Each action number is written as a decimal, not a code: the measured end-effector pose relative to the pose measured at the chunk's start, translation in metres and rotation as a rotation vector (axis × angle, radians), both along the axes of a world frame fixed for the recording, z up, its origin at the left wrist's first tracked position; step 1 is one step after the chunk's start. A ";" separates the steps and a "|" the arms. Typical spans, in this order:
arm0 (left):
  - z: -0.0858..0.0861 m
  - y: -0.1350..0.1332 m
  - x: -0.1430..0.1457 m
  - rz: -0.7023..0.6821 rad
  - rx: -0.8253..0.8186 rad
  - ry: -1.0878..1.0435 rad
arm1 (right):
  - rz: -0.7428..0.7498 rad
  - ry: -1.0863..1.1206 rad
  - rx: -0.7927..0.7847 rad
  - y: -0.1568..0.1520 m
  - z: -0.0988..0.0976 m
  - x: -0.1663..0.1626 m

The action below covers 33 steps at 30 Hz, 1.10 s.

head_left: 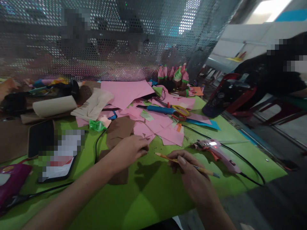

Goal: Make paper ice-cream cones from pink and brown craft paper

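Note:
My right hand (189,167) is closed round a yellow pencil (199,168), whose sharpened tip points left and whose bluish end points right. My left hand (133,147) hangs just above the green table, beside a brown paper piece (121,129). Its fingers are loosely bent and somewhat apart, and I see nothing in them. A second brown piece (120,174) lies partly under my left wrist. Pink paper scraps (155,123) are heaped just beyond my hands. A pink hot glue gun (223,155) lies to the right of my right hand.
A blue cutter (160,110) and yellow-handled scissors (181,111) lie on the scraps. Phones (63,156) and a purple device (14,179) are at left. Small cone-shaped pink and green crafts (177,75) stand by the perforated metal screen (107,41). Black cords cross the green table (153,204).

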State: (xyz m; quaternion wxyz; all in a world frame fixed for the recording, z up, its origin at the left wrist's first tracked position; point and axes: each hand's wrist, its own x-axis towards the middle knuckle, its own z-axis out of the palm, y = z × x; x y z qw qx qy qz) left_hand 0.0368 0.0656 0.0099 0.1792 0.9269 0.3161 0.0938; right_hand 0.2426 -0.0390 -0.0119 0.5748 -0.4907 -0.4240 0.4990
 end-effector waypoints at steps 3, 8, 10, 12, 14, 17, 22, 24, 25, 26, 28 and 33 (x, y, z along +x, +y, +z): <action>0.001 -0.009 0.004 -0.003 0.131 0.093 | 0.000 0.005 0.006 0.000 0.001 0.000; -0.007 -0.024 0.018 -0.084 0.411 0.253 | 0.009 0.039 0.001 -0.001 0.002 0.000; -0.014 -0.027 0.019 -0.060 0.482 0.243 | 0.016 0.056 -0.003 -0.002 0.001 0.000; -0.021 -0.028 0.017 -0.001 0.485 0.232 | 0.019 0.063 -0.006 -0.002 0.001 0.000; -0.025 -0.028 0.012 0.056 0.410 0.202 | 0.016 0.070 -0.010 -0.001 0.000 0.000; -0.024 -0.029 0.004 0.107 0.254 0.109 | 0.003 0.087 -0.004 0.000 0.001 -0.001; -0.004 -0.041 -0.011 0.192 0.090 -0.100 | -0.019 0.126 0.012 0.001 0.004 0.000; 0.006 -0.050 -0.016 0.203 0.010 -0.181 | -0.018 0.125 0.006 0.001 0.005 0.001; 0.009 -0.054 -0.018 0.198 -0.029 -0.205 | -0.015 0.120 0.004 0.001 0.005 0.001; 0.012 -0.057 -0.020 0.190 -0.068 -0.212 | -0.014 0.116 0.004 0.001 0.006 0.001; 0.013 -0.060 -0.019 0.189 -0.102 -0.199 | -0.016 0.116 0.005 0.001 0.006 0.000; 0.000 -0.040 -0.004 0.246 -0.023 -0.093 | -0.021 0.127 -0.007 0.001 0.007 -0.001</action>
